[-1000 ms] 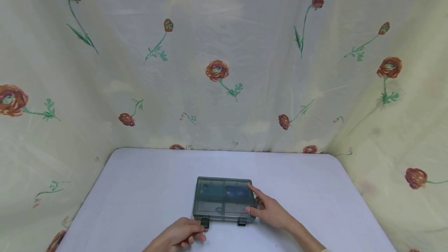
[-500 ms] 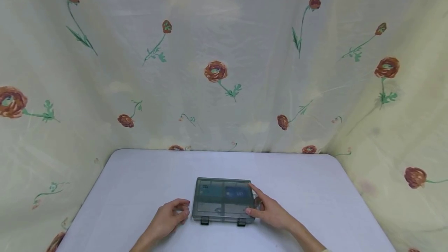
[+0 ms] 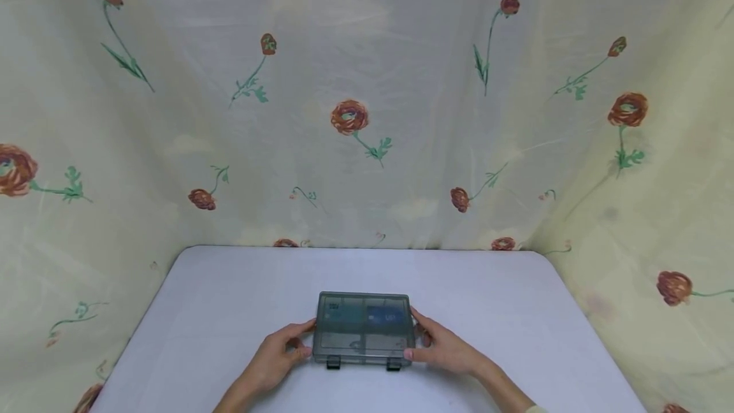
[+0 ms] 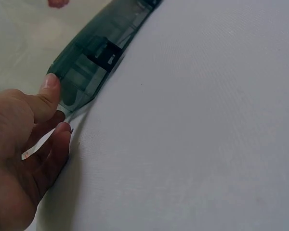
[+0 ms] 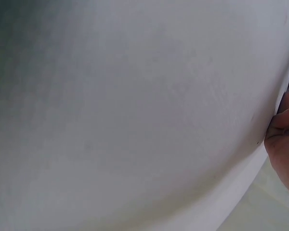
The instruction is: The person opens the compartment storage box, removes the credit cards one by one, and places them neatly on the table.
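A flower cloth (image 3: 415, 145) hangs past both hands, behind the white worktop (image 3: 487, 298). A see-through gray box (image 3: 364, 359) sits on the worktop, flat and closed, right between the hands. The left hand (image 3: 278, 355) holds the side near it — thumb at the front corner, fingers bent. The right hand (image 3: 444, 349) holds the other side. A blue piece (image 3: 386, 315) shows inside, nearer the right hand. Two black clips (image 3: 333, 362) stick out in front — one near each thumb.
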`<state>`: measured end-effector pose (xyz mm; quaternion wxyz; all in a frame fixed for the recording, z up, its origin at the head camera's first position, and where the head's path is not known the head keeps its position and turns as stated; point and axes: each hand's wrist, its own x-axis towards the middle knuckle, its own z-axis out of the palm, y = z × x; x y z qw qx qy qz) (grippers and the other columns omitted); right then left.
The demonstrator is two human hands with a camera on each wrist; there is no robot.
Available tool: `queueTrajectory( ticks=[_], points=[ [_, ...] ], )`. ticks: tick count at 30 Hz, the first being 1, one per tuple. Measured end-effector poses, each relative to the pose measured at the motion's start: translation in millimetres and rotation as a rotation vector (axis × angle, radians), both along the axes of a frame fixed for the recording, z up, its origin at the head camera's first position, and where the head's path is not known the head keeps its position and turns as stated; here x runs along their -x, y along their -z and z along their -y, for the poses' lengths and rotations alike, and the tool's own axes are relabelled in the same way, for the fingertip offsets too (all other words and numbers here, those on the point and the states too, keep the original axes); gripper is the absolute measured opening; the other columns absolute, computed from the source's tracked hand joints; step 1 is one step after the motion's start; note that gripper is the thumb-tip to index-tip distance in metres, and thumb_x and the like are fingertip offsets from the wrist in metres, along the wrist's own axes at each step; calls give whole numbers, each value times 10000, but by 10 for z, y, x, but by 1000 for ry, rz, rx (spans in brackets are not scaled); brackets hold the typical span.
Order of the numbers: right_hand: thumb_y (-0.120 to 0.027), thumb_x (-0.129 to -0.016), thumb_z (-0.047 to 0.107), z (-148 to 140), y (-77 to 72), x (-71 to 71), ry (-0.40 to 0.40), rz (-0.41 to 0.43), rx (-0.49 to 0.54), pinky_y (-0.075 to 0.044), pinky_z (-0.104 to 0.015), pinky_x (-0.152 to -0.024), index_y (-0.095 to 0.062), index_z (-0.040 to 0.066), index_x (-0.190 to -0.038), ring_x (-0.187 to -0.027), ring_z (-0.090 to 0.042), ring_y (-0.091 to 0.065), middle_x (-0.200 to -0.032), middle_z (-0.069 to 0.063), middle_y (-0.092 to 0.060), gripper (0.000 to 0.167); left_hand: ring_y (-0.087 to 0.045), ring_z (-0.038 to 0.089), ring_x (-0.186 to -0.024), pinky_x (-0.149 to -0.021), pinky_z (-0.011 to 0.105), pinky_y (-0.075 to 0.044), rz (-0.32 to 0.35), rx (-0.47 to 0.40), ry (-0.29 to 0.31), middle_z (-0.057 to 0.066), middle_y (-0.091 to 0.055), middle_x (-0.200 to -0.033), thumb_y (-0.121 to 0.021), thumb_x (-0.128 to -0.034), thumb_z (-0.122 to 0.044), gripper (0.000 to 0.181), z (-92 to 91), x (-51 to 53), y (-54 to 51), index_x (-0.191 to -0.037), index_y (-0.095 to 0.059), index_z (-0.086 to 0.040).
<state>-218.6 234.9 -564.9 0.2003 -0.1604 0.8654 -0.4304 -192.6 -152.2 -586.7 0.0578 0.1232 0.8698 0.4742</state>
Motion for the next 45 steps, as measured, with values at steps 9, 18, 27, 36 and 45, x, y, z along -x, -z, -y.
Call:
queueTrajectory(
  ticks=[9,18,27,36,45],
  points=[
    [-770,-889,360,-54,-2,17,-48,36,42,-381,-283,-724,-187,126,-1619,-954,-221,-456,-1123,-75,-515,963,-588,146,-892,-595,270,-545,67,-50,-29,44,-645,-1292,-756,-865,-251,584,-14,7,-20,-1423,-588,-231],
    [-662,-978,374,-92,-48,27,-15,104,117,-460,-352,-814,-263,142,-1596,-1020,-220,-543,-1257,-116,-557,771,-604,150,-885,-517,296,-537,76,-69,-62,118,-613,-1315,-743,-905,-263,455,-22,12,-36,-1327,-634,-131],
    [-644,-994,353,-97,-44,26,36,77,134,-471,-355,-880,-403,50,-1490,-1086,-223,-559,-1306,-131,-565,629,-599,145,-943,-707,289,-538,22,-46,-75,29,-635,-1251,-734,-906,-284,407,-20,48,-42,-1296,-661,-193],
    [-533,-1044,407,-62,-95,18,131,70,111,-490,-345,-734,-483,90,-1434,-1084,-213,-556,-1316,-108,-546,505,-620,156,-1037,-832,334,-517,8,-88,-87,-13,-642,-1239,-686,-935,-354,367,-34,67,-76,-1274,-679,-211],
    [-538,-1039,371,-85,-107,27,208,-53,153,-518,-326,-709,-614,93,-1313,-978,-199,-572,-1265,-103,-613,398,-607,126,-1039,-821,289,-492,-19,-104,-111,-2,-639,-1223,-663,-979,-274,299,-66,90,-112,-1278,-674,-253]
  ],
)
